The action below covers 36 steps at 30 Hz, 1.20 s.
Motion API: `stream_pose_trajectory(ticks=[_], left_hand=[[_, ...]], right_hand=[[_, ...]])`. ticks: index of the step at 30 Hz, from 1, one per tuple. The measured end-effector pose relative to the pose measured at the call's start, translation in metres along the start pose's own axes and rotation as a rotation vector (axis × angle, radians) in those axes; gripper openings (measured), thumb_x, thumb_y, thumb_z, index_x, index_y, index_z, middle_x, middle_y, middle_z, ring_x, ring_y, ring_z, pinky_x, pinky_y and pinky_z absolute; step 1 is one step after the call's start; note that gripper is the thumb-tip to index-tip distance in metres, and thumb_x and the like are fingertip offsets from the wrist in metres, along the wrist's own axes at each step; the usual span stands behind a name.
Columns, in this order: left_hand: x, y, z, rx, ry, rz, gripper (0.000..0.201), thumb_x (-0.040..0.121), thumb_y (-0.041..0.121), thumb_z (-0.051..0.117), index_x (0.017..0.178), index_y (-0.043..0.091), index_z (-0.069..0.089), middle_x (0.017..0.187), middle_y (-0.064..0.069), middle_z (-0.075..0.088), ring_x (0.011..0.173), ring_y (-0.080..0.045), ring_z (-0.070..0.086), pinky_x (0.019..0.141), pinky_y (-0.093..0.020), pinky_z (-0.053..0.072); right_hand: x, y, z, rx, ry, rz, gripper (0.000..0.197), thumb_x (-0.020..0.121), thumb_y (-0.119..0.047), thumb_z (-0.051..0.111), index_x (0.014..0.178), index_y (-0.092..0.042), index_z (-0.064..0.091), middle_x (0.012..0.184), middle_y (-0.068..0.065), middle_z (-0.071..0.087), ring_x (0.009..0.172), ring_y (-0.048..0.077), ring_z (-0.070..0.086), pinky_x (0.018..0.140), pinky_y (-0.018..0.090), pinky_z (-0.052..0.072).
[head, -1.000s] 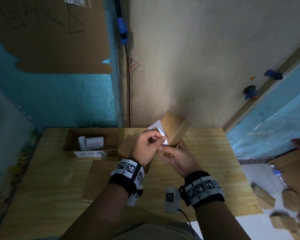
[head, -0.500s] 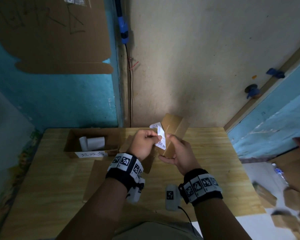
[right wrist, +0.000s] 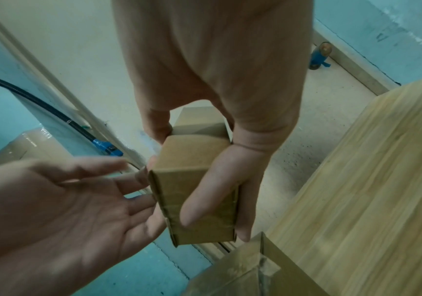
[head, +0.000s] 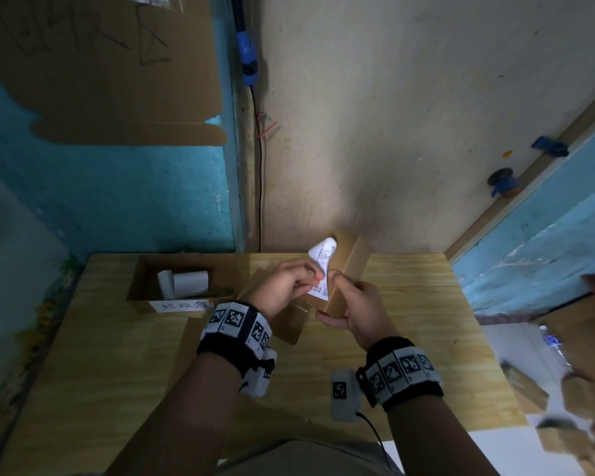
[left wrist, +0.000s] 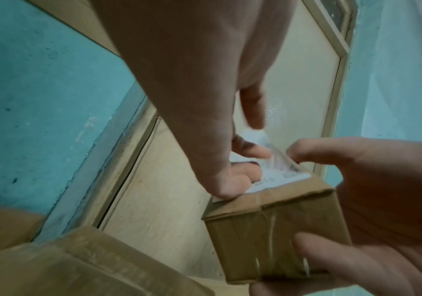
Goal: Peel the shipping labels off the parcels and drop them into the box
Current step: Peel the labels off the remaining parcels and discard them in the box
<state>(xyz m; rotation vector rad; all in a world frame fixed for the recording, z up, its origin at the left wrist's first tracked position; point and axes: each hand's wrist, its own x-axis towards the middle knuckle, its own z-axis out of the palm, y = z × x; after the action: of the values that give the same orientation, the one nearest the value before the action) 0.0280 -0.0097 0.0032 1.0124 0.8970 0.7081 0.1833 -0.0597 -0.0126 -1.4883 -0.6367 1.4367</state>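
Observation:
My right hand (head: 354, 304) grips a small brown cardboard parcel (head: 346, 269) above the wooden table (head: 426, 338), fingers wrapped round its sides (right wrist: 204, 200). A white shipping label (head: 322, 262) is partly lifted off the parcel, its upper end curled free and its lower end stuck down (left wrist: 278, 178). My left hand (head: 294, 283) pinches the label's loose part between thumb and fingers (left wrist: 250, 152). The open cardboard box (head: 141, 286) with a handwritten white tag sits at the table's far left and holds curled white labels (head: 186, 281).
Another brown parcel (head: 289, 321) lies on the table under my hands, beside a flat cardboard sheet (head: 186, 341). Several parcels (head: 564, 400) lie on the floor at the right. The wall stands close behind the table, with a black cable (head: 260, 187) running down it.
The label has come further off the parcel: more of its upper end now curls free. Both hands and the parcel have shifted a little farther from me.

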Motion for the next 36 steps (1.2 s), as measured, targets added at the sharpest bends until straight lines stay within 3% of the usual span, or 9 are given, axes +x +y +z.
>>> stream_pose_trajectory(ticks=[2, 4, 6, 10, 16, 22, 29, 32, 36], left_hand=[[-0.003, -0.001, 0.002, 0.221, -0.055, 0.041, 0.006, 0.079, 0.019, 0.061, 0.079, 0.016, 0.066, 0.083, 0.001, 0.063, 0.082, -0.008, 0.060, 0.085, -0.028, 0.045], [-0.004, -0.007, 0.006, 0.432, -0.024, 0.129, 0.028, 0.082, 0.036, 0.066, 0.081, 0.008, 0.064, 0.077, -0.003, 0.060, 0.074, -0.010, 0.058, 0.076, -0.030, 0.045], [-0.002, -0.012, 0.011, 0.472, 0.041, 0.242, 0.045, 0.078, 0.043, 0.070, 0.074, 0.000, 0.055, 0.069, -0.005, 0.051, 0.067, -0.015, 0.050, 0.067, -0.032, 0.042], [-0.002, -0.012, 0.011, 0.465, 0.065, 0.303, 0.023, 0.079, 0.021, 0.076, 0.070, 0.013, 0.057, 0.068, 0.002, 0.051, 0.066, -0.010, 0.049, 0.067, -0.026, 0.041], [-0.005, -0.012, 0.013, 0.497, 0.001, 0.278, 0.018, 0.084, 0.013, 0.070, 0.073, 0.000, 0.066, 0.069, -0.014, 0.057, 0.063, -0.009, 0.051, 0.063, -0.022, 0.041], [0.002, -0.015, 0.011, 0.418, -0.031, 0.187, 0.019, 0.086, 0.009, 0.066, 0.072, 0.021, 0.069, 0.078, -0.001, 0.058, 0.068, -0.009, 0.055, 0.070, -0.024, 0.041], [-0.001, -0.017, 0.006, 0.387, -0.115, 0.182, 0.017, 0.089, 0.003, 0.060, 0.073, -0.002, 0.063, 0.067, 0.002, 0.060, 0.064, -0.011, 0.054, 0.064, -0.022, 0.042], [-0.003, -0.020, 0.005, 0.391, -0.111, 0.167, 0.016, 0.090, 0.003, 0.060, 0.074, 0.000, 0.060, 0.063, 0.010, 0.060, 0.060, -0.004, 0.054, 0.062, -0.017, 0.041], [-0.004, -0.017, 0.007, 0.372, -0.071, 0.211, 0.017, 0.087, 0.002, 0.062, 0.075, -0.010, 0.058, 0.075, -0.005, 0.056, 0.069, -0.010, 0.055, 0.069, -0.022, 0.045]], right_hand=[[-0.001, 0.000, -0.002, 0.024, 0.003, -0.001, 0.037, 0.097, -0.028, 0.068, 0.126, -0.005, 0.065, 0.121, 0.018, 0.070, 0.111, 0.034, 0.069, 0.076, 0.046, 0.064], [-0.003, -0.001, -0.003, 0.049, -0.021, -0.012, 0.033, 0.097, -0.027, 0.068, 0.123, -0.007, 0.068, 0.122, 0.015, 0.071, 0.113, 0.031, 0.069, 0.079, 0.048, 0.064], [-0.005, -0.002, -0.003, 0.068, -0.058, -0.023, 0.032, 0.097, -0.029, 0.067, 0.121, -0.010, 0.072, 0.124, 0.012, 0.072, 0.115, 0.027, 0.070, 0.082, 0.048, 0.063], [-0.009, -0.004, -0.007, 0.107, -0.090, -0.024, 0.033, 0.099, -0.034, 0.063, 0.122, -0.012, 0.073, 0.121, 0.011, 0.075, 0.113, 0.027, 0.072, 0.086, 0.049, 0.062], [-0.009, 0.001, -0.013, 0.084, -0.042, -0.007, 0.037, 0.095, -0.033, 0.069, 0.123, -0.009, 0.070, 0.121, 0.019, 0.073, 0.111, 0.035, 0.072, 0.084, 0.052, 0.063], [-0.010, -0.001, -0.013, 0.030, -0.034, -0.021, 0.037, 0.095, -0.033, 0.070, 0.125, -0.011, 0.068, 0.120, 0.021, 0.072, 0.107, 0.038, 0.073, 0.076, 0.047, 0.064], [-0.013, -0.003, -0.013, -0.016, -0.047, 0.020, 0.035, 0.094, -0.037, 0.070, 0.118, -0.011, 0.075, 0.115, 0.020, 0.074, 0.106, 0.038, 0.073, 0.072, 0.044, 0.063], [-0.013, -0.003, -0.013, -0.022, -0.052, 0.036, 0.035, 0.095, -0.037, 0.069, 0.118, -0.011, 0.074, 0.115, 0.020, 0.075, 0.106, 0.038, 0.073, 0.071, 0.044, 0.064], [-0.013, -0.004, -0.015, -0.018, -0.040, 0.029, 0.037, 0.094, -0.038, 0.069, 0.120, -0.011, 0.073, 0.114, 0.020, 0.075, 0.104, 0.038, 0.074, 0.071, 0.044, 0.063]])
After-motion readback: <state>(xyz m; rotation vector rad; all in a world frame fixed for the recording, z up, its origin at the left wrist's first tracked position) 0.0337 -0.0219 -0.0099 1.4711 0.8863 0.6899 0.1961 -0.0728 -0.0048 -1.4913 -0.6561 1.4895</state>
